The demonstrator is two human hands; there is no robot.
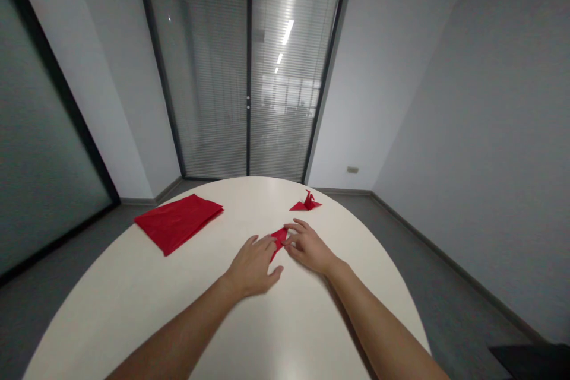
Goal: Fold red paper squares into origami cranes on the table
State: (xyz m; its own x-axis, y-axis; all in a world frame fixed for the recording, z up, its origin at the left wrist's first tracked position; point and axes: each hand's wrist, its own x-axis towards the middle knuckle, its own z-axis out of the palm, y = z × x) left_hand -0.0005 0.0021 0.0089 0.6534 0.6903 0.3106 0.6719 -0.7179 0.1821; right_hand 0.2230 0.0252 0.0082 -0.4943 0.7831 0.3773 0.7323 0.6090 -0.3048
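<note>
Red paper stack [178, 222] at 10 o'clock on tabletop [285, 332]. Left hand [253, 264] flat, grip apart, fingertips pinning folded red paper [279, 238] at tabletop centre. Right hand [309, 246]: grip looks pinched on its right edge. Paper crane [306, 202] at 1 o'clock. Paper likely light, thin, slippery and easily creased: pin flat, hold by edges.

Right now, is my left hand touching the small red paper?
Touching. The head view shows the left hand with its fingertips lying on the small red paper, which is on the table.
</note>
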